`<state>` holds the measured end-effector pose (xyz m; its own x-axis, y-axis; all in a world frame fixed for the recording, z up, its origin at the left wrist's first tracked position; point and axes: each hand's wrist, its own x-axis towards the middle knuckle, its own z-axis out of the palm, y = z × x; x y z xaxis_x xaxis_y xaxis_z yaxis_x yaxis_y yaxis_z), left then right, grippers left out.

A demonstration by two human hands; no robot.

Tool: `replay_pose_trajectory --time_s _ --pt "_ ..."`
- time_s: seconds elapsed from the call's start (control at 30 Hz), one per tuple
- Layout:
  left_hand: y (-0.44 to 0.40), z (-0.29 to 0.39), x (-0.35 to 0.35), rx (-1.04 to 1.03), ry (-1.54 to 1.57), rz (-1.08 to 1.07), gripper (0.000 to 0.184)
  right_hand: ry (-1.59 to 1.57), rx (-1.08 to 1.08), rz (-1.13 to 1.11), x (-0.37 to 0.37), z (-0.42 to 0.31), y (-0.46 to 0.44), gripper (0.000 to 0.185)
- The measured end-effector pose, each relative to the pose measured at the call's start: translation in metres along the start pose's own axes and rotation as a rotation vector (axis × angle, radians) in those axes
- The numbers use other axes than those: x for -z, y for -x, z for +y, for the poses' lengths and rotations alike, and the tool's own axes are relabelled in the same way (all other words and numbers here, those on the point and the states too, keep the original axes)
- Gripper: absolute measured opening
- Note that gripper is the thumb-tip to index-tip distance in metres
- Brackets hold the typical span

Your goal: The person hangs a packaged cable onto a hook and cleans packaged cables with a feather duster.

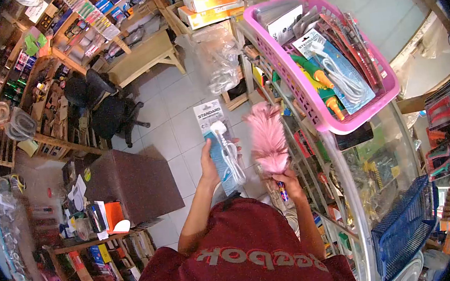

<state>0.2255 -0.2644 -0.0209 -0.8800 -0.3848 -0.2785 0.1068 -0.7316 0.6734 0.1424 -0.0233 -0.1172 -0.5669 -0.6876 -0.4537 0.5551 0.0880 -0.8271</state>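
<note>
head view: left hand [208, 166] around "standard" cable pack [229, 159], right hand [293, 184] around pink duster [268, 138], "reebok" on shirt [234, 227]

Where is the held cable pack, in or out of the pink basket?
Out: the left hand holds the cable pack apart from the pink basket, where a similar pack lies.

The duster [269, 142] looks fluffy, the cable pack [219, 151] glossy plastic, the shirt [234, 232] matt cloth.
</note>
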Motion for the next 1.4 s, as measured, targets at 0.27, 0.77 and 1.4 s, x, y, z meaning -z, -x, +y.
replay_pose_trajectory --time_s 0.27,0.77,1.4 --pt "-0.035 0.004 0.005 -0.029 0.085 0.001 0.057 0.522 0.687 0.261 -0.048 -0.002 -0.011 0.027" --pt "-0.053 0.015 0.034 -0.049 0.108 -0.172 0.055 0.737 0.593 0.505 -0.108 -0.03 -0.024 0.026" --pt "-0.033 0.028 0.043 -0.142 0.05 0.128 0.042 1.214 0.819 0.387 -0.113 -0.018 -0.049 0.019"
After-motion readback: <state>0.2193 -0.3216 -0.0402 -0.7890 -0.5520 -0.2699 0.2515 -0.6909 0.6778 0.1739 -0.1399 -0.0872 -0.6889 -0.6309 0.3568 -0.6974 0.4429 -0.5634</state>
